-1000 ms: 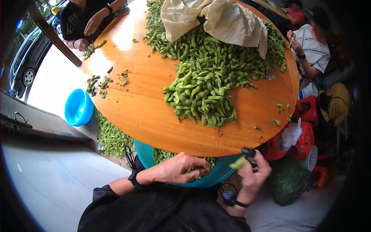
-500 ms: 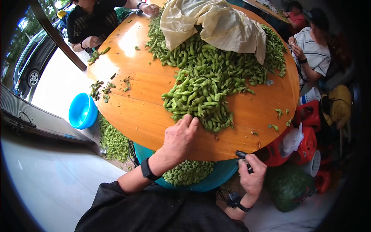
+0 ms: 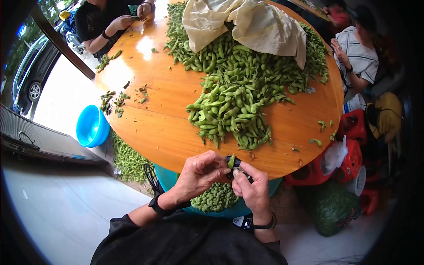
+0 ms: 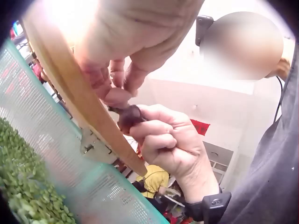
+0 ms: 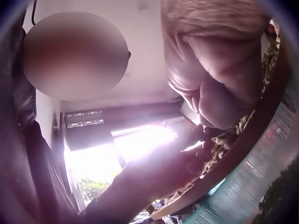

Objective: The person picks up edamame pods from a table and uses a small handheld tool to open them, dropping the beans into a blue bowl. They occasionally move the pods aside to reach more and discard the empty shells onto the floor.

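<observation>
My left hand pinches a green soybean pod between thumb and fingers. Right beside it, my right hand grips a small black tool, and the pod overlaps the tool in the head view. From the left wrist, the tool's dark rounded end shows at the right hand's fingertips. Both hands meet at the table's near edge, over a teal perforated basket of shelled green beans. A large heap of soybean pods lies on the wooden table beyond the hands.
A cream cloth covers part of the heap. Left of the table stand a blue basin and a pile of green pods or husks on the floor. Red stools and a dark green bag are at right. Other people sit around.
My left hand went from above the basket to the heap's near edge, then back with a pod. My right hand, still holding the tool, moved left to meet it; the earlier pod is gone from it.
</observation>
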The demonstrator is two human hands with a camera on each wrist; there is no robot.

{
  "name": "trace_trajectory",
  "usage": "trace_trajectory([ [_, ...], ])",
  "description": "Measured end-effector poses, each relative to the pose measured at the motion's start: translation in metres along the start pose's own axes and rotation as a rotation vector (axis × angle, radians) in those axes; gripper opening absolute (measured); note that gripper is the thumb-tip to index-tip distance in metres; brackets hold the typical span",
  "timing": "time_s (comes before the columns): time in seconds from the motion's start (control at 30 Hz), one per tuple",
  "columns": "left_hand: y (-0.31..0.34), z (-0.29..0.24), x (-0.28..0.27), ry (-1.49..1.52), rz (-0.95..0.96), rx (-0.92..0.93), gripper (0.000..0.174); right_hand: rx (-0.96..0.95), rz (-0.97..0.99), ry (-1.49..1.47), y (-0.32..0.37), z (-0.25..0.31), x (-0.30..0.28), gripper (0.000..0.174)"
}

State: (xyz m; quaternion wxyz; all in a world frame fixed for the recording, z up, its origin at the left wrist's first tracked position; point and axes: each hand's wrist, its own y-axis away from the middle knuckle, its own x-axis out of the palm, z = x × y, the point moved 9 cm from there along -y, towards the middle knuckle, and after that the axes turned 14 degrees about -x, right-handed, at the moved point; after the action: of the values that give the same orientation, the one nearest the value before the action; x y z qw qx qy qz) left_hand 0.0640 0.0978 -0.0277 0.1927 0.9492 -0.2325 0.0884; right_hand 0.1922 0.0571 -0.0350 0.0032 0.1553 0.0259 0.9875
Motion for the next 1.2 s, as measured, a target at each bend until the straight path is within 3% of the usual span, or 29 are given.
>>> trace_trajectory([
  [0.1, -0.001, 0.0, -0.003, -0.184, -0.079, 0.111, 0.006, -0.049, -0.036, 0.044, 0.0, 0.002, 0.001, 0.015],
  [0.17, -0.002, -0.001, 0.001, -0.134, -0.084, 0.074, 0.006, -0.111, -0.048, 0.126, 0.0, 0.004, 0.003, 0.014],
  [0.23, -0.001, -0.002, 0.001, -0.087, -0.091, 0.037, 0.006, -0.409, -0.034, 0.475, 0.0, 0.024, 0.005, 0.011],
  [0.3, -0.002, 0.001, 0.005, 0.006, -0.007, -0.012, 0.006, -0.4, -0.032, 0.457, 0.001, 0.026, 0.005, 0.009],
  [0.4, -0.001, 0.001, 0.004, 0.018, -0.041, 0.047, 0.007, -0.103, -0.05, -0.052, 0.004, 0.005, -0.002, 0.01],
  [0.5, 0.003, -0.015, 0.009, -0.14, -0.021, 0.2, 0.007, -0.028, -0.018, -0.102, 0.004, 0.003, -0.004, 0.015],
  [0.63, 0.006, -0.019, 0.01, -0.237, 0.01, 0.254, 0.01, -0.046, -0.015, -0.067, 0.005, 0.002, -0.009, 0.019],
  [0.73, -0.003, 0.015, 0.01, 0.348, 0.179, -0.119, 0.018, -0.081, 0.017, -0.141, 0.006, 0.004, -0.01, 0.02],
  [0.77, -0.002, 0.014, 0.011, 0.348, 0.18, -0.121, 0.018, -0.065, 0.031, -0.203, 0.007, 0.004, -0.008, 0.02],
  [0.83, 0.0, 0.02, 0.023, 0.64, 0.356, -0.28, 0.02, -0.048, 0.046, -0.266, 0.008, 0.005, -0.005, 0.019],
  [0.9, 0.002, 0.016, 0.027, 0.679, 0.414, -0.283, 0.025, -0.066, 0.071, -0.268, 0.008, 0.008, -0.002, 0.018],
  [1.03, 0.006, 0.014, 0.023, 0.286, 0.244, -0.182, 0.035, -0.065, 0.055, -0.045, 0.006, 0.016, 0.0, 0.014],
  [1.1, 0.008, 0.012, 0.019, 0.192, 0.21, -0.102, 0.037, -0.219, 0.133, 0.271, 0.009, 0.026, 0.0, 0.01],
  [1.17, 0.014, -0.004, 0.015, -0.359, 0.067, 0.051, 0.037, -0.274, 0.087, 0.309, 0.011, 0.031, 0.0, 0.009],
  [1.2, 0.021, -0.025, 0.02, -0.59, -0.051, 0.314, 0.031, -0.306, 0.083, 0.396, 0.012, 0.034, -0.001, 0.009],
])
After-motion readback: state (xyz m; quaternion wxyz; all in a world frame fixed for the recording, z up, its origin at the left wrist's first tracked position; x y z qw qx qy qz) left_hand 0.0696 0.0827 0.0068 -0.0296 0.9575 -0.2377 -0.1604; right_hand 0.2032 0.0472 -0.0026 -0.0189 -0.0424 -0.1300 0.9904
